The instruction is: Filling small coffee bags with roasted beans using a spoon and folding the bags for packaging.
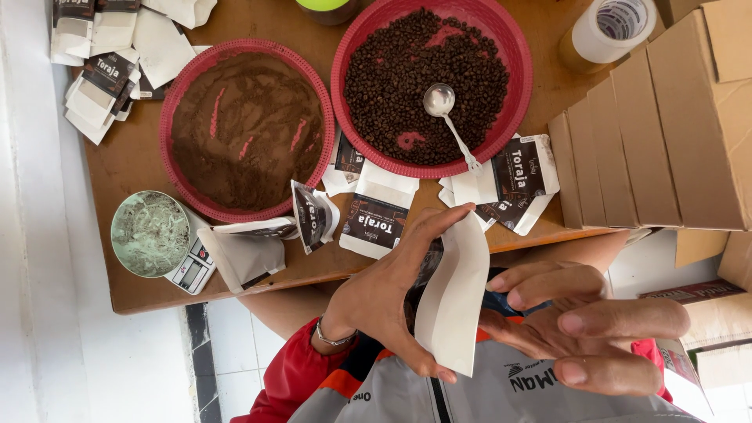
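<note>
Head view: white pouch (pixel 454 301) held in front of the chest, below the near edge of the tabletop (pixel 141 164), long axis near upright, top leaning slightly right. Left hand (pixel 388 301) closed on the pouch, fingertip at its top edge, thumb at the bottom corner. Right hand (pixel 583 329) just right of it, fingers half-curled toward its right edge, holding nothing; contact cannot be told. Spoon (pixel 448 116) lying in red basket of coffee beans (pixel 509 55), handle pointing toward the hands.
</note>
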